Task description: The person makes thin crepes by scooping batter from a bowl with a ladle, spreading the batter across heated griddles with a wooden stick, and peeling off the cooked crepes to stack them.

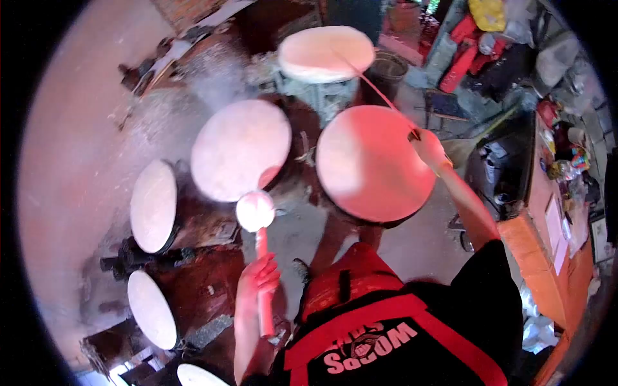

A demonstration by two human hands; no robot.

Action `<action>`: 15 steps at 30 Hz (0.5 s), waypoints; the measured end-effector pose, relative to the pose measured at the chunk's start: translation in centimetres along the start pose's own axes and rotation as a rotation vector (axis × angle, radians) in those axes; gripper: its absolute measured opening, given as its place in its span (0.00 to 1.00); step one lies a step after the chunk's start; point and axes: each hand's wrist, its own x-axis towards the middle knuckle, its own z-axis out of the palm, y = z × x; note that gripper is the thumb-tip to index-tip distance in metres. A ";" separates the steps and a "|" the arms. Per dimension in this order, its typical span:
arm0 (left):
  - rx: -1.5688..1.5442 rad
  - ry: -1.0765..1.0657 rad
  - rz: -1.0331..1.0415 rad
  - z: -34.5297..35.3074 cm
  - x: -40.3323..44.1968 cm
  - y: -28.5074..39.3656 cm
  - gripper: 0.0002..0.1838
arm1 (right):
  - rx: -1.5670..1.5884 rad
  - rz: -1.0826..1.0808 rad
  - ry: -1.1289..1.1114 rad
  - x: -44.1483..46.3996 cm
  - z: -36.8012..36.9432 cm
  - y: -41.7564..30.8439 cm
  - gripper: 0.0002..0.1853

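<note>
My left hand (257, 280) is closed around the red handle of a ladle (256, 211), whose round white bowl is held up beside the edge of a large pale disc (239, 151). In my right hand (428, 148) is a thin stick (376, 93), gripped by one end; it slants up and left across the far pale disc (326, 55). Below the right hand lies a big round disc (370, 174), pale and lit partly red. Whether the stick touches the far disc, I cannot tell.
More pale discs stand at the left, one (153, 206) near the wall and another (152, 310) lower down. Steam or haze hangs near the back left. An orange-sided table (534, 251) with clutter is at the right. A dark bucket (388, 67) stands behind.
</note>
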 end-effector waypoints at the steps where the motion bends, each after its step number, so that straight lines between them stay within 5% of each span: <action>1: -0.078 -0.004 -0.019 0.2 0.7 -1.0 0.08 | -0.114 0.034 -0.028 2.4 -1.0 2.4 0.14; 8: -0.348 0.137 0.125 5.9 0.7 -9.3 0.10 | -0.289 -0.125 -0.095 12.9 1.1 10.5 0.15; 15: -0.355 0.208 0.254 9.0 0.2 -12.9 0.10 | -0.082 -0.248 -0.337 15.4 3.8 4.6 0.16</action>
